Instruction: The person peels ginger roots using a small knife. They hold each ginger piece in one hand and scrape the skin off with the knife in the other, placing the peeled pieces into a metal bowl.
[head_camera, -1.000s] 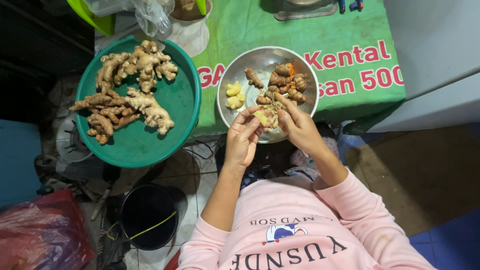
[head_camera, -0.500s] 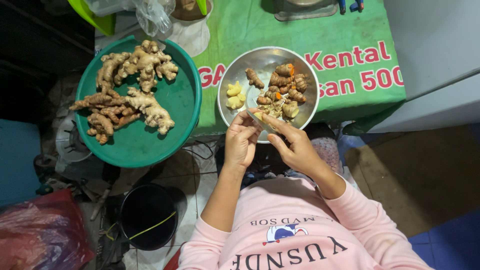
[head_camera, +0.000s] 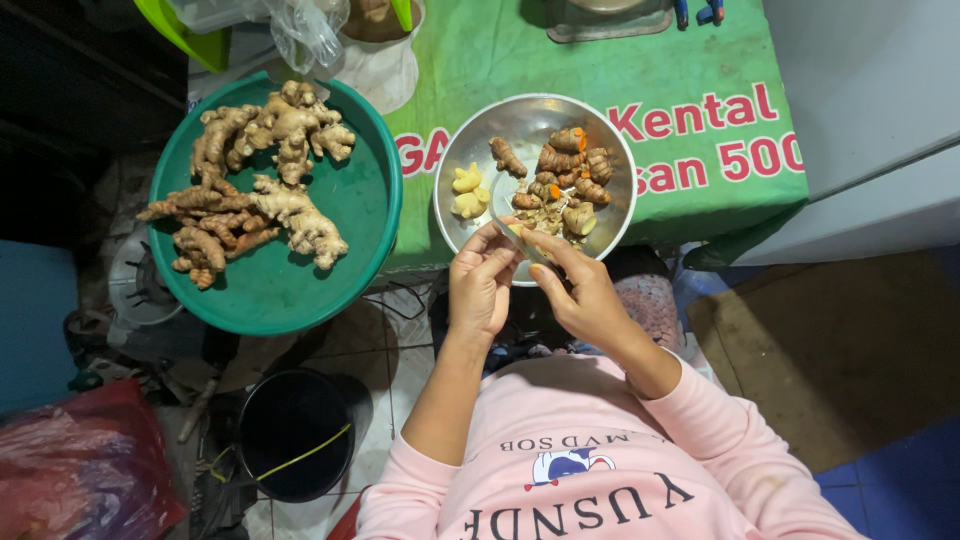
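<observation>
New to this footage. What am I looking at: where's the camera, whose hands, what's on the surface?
There is no machine here: one camera worn on a person's head looks straight down at their own two bare hands. The left hand and right hand meet over the near rim of a round metal bowl holding small rhizome pieces, some cut orange. Together they pinch something small; what exactly is hard to tell. Beside it, a green basin holds ginger roots. A green printed cloth covers the table.

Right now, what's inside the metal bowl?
The metal bowl holds brown turmeric roots, some cut orange, plus two peeled yellowish pieces and scraps. The left hand and right hand cover its near rim.
</observation>
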